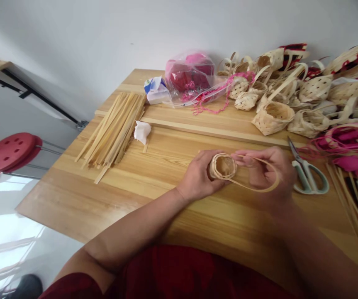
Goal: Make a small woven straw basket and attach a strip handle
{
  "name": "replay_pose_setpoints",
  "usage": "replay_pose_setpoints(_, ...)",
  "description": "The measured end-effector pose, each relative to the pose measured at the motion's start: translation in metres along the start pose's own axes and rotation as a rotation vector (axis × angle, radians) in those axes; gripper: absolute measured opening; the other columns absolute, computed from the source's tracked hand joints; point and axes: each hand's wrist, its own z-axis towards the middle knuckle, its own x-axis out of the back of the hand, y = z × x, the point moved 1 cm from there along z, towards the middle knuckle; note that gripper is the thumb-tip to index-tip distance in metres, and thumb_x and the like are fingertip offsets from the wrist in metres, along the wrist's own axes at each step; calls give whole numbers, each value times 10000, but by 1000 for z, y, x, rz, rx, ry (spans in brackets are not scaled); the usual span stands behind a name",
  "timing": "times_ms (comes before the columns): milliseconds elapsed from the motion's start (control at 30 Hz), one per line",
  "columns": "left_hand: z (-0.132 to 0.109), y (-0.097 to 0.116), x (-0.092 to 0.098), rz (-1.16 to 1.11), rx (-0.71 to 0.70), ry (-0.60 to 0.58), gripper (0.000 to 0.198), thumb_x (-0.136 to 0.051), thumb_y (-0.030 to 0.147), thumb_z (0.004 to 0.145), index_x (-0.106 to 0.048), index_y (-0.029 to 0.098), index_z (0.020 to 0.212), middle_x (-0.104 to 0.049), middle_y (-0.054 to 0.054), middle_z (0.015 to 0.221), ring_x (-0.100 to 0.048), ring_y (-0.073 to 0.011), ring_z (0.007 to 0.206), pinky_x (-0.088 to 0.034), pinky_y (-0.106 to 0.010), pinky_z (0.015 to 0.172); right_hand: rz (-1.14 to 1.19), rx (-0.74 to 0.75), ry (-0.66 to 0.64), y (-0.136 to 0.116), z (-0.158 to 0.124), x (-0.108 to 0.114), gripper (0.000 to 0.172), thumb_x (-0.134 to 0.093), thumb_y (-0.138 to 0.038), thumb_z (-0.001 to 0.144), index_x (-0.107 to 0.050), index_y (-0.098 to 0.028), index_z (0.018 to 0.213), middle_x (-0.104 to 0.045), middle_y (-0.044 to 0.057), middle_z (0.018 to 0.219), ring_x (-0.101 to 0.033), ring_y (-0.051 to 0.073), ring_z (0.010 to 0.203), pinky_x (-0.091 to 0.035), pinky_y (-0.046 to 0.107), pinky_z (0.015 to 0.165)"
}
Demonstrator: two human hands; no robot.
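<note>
Left hand (pixel 197 176): curled around small woven ring (pixel 222 166)
Right hand (pixel 267 176): pinching flat pale strip (pixel 253 189) looped from ring
Right of hands: steel scissors (pixel 309 176) on grainy wooden surface (pixel 66 187)

A home craft corner: past the fingers (pixel 244 160), woven baskets (pixel 272 118) heap a pine table (pixel 144 174), loose strips (pixel 112 128) lie further left, scissors (pixel 309 176) just right (a red stool (pixel 7 151) stands well left).

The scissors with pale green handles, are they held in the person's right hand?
No, the pale green scissors lie on the light wooden table, beside the right hand, which holds a thin pale strip.
</note>
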Motion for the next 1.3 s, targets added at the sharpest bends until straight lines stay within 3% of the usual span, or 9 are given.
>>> replay_pose_setpoints(167, -2, 1, 0, -18, 65, -56, 866, -956, 444, 707, -540, 220, 1433, -724, -127, 1319, -652, -341, 1234, -498, -527, 1103, 18, -70, 8, 0, 7, 0, 216, -759, -453, 953, -690, -249, 947, -823, 53, 994, -785, 200, 744, -645, 345, 656)
replay_pose_setpoints(267, -2, 1, -1, -58, 34, -77, 780, -934, 414, 743, -540, 240, 1393, -718, -111, 1323, -678, -313, 1232, -510, -490, 1106, -85, -23, -22, 0, 8, 2, 189, -753, -444, 957, -722, -257, 955, -817, 51, 950, -782, 216, 790, -633, 366, 718)
replay_pose_setpoints(400, -2, 6, 0, 84, -40, -96, 632, -889, 380, 796, -585, 241, 1332, -728, -96, 1298, -680, -309, 1238, -529, -475, 1096, -110, -2, -46, 2, 7, 4, 160, -767, -416, 947, -735, -260, 964, -807, 21, 920, -766, 207, 769, -602, 358, 711)
replay_pose_setpoints(667, -4, 13, 0, 136, -56, -96, 551, -819, 324, 872, -582, 237, 1361, -695, -105, 1316, -678, -267, 1258, -568, -424, 1100, -138, 0, -56, -7, 10, 2, 198, -785, -446, 914, -752, -251, 910, -802, 33, 846, -743, 204, 703, -594, 331, 623)
replay_pose_setpoints(800, -6, 13, -2, 142, -29, -111, 622, -842, 364, 849, -573, 238, 1396, -672, -114, 1340, -685, -276, 1253, -580, -423, 1094, -102, -4, -44, -14, 10, 2, 225, -795, -467, 893, -749, -251, 854, -788, 28, 781, -725, 197, 647, -582, 312, 560)
replay_pose_setpoints(1033, -8, 8, -6, 132, -19, -126, 711, -879, 505, 812, -601, 244, 1411, -665, -120, 1351, -691, -282, 1242, -587, -420, 1092, -162, -12, -16, -6, 9, 4, 245, -756, -494, 917, -781, -250, 926, -811, 35, 875, -732, 191, 692, -593, 317, 619)
replay_pose_setpoints(1300, -8, 5, -10, 131, -47, -119, 723, -857, 529, 833, -598, 220, 1434, -672, -132, 1346, -688, -271, 1234, -582, -405, 1092, -184, 29, -30, 2, 7, 4, 225, -754, -512, 924, -779, -288, 931, -813, 45, 952, -747, 252, 795, -600, 401, 705)
